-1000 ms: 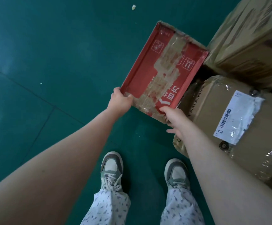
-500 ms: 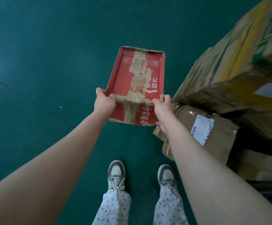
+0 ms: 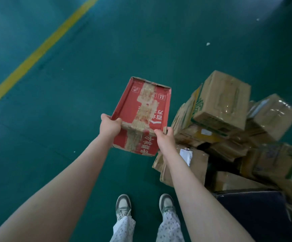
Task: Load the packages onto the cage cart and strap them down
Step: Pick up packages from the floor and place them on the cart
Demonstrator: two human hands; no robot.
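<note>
Our left hand (image 3: 109,125) and right hand (image 3: 164,137) grip the red box (image 3: 141,112) by its near corners. It's now up and clear of the pile of packages (image 3: 220,105) on our right. No cage cart in view, so carrying's probably next.

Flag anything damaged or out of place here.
The red box, gripped by the left hand and right hand, has scuffed, peeling tape down its middle and frayed edges. The brown cartons beside it lie heaped at tilted angles rather than stacked. White scraps litter the green floor.
</note>
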